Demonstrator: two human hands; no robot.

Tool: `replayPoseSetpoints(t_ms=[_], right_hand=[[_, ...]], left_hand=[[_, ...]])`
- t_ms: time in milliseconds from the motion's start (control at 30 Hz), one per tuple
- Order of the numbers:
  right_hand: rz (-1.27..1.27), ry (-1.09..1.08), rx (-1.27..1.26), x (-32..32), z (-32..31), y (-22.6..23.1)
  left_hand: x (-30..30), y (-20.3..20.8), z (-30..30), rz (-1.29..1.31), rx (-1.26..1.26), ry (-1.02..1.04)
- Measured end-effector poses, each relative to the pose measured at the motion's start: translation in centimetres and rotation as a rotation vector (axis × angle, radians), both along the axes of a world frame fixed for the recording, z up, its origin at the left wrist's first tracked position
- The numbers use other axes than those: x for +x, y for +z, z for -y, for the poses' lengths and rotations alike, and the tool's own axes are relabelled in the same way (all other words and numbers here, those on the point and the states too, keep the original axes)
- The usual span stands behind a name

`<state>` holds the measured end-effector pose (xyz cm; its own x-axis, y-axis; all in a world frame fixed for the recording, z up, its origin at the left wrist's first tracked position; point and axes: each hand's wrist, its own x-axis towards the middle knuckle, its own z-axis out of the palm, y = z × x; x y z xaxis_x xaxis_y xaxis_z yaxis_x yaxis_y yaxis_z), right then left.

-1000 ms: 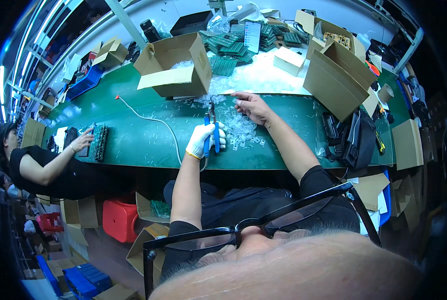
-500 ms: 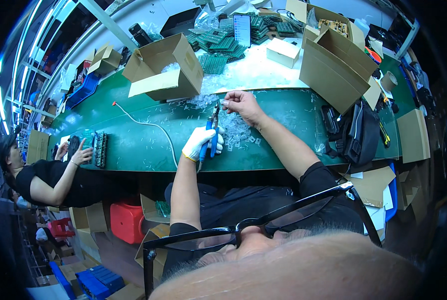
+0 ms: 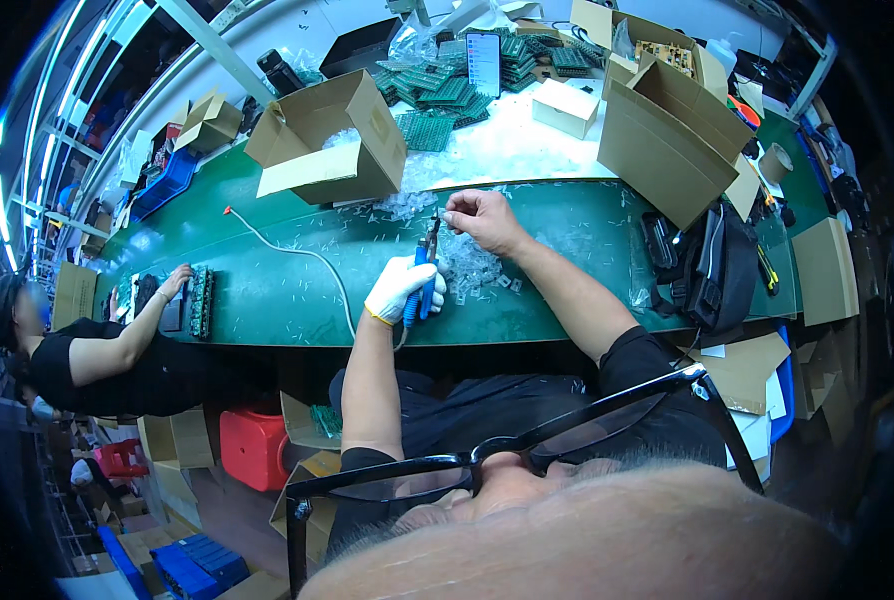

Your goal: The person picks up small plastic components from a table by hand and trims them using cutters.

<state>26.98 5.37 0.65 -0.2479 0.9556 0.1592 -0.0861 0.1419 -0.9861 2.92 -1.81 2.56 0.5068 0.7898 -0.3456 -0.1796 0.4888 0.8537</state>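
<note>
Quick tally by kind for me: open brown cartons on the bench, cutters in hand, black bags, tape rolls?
Open brown cartons: 3, one left, one right, one far left
Blue-handled cutters, in the gloved left hand: 1
Black bags: 1
Tape rolls: 1
Total: 6
</note>
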Motion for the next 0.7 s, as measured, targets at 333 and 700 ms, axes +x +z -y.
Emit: replayPoseSetpoints(t_ms=[333,700], right_hand=[[0.05,0.006,-0.009,1.1,-0.9,-0.8],[0.647,-0.088,0.198,-1.1,-2.5,0.2]], left_hand=[[-0.4,-1.1,0.1,0.062,0.038,0.095],[-1.6,-2.3,0.3,0.265,0.063,0.154]])
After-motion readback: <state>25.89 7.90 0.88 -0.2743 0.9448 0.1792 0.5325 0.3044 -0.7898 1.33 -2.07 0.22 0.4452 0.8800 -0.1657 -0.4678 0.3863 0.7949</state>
